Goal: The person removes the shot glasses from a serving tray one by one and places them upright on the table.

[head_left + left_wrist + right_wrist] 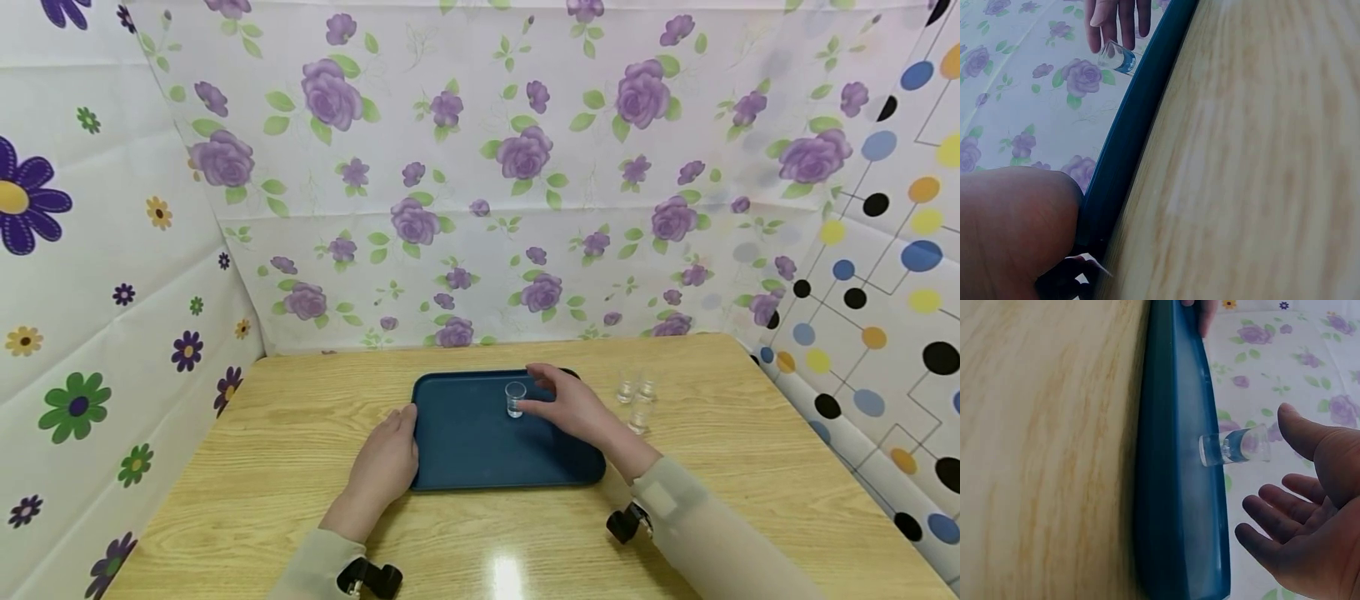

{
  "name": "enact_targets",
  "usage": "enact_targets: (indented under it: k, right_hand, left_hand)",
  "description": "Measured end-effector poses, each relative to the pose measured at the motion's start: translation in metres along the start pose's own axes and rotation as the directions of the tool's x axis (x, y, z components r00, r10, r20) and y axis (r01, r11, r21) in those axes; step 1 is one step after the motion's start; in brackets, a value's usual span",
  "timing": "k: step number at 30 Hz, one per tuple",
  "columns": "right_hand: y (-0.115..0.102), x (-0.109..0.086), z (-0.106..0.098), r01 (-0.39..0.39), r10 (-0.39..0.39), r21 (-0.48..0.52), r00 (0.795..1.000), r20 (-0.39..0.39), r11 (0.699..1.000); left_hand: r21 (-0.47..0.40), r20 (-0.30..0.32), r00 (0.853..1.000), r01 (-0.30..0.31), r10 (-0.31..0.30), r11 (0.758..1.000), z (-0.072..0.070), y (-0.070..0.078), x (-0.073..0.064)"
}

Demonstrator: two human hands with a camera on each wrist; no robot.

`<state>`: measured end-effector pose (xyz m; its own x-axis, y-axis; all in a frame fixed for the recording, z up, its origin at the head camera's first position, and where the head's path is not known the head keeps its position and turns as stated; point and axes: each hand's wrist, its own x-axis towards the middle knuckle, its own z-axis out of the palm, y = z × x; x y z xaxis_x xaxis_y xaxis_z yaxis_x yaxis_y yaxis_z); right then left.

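A dark blue rectangular tray lies flat on the wooden table. On it stands a small clear shot glass, upright, toward the tray's back right. My right hand reaches over the tray's right side, thumb and spread fingers to either side of the glass. In the right wrist view a gap shows between this hand and the glass. My left hand holds the tray's left edge, with its fingertips at the rim; part of its grip is hidden.
Several more clear small glasses stand close together on the table, just right of the tray and beyond my right forearm. A flowered cloth hangs behind the table's back edge. Patterned cloths also hang at both sides.
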<state>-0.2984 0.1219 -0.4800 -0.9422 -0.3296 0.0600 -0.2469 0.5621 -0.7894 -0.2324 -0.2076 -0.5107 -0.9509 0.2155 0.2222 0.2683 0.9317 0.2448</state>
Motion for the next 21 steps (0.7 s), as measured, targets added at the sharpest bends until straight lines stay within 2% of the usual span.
enact_targets:
  k: [21]
  right_hand:
    - [-0.0059,0.0086,0.0101,0.017,-0.016,-0.021,0.999,0.035,1.0]
  left_hand:
    - [0.0,-0.001,1.0,-0.004,0.004,1.0,0.0013,-0.0003,-0.0012]
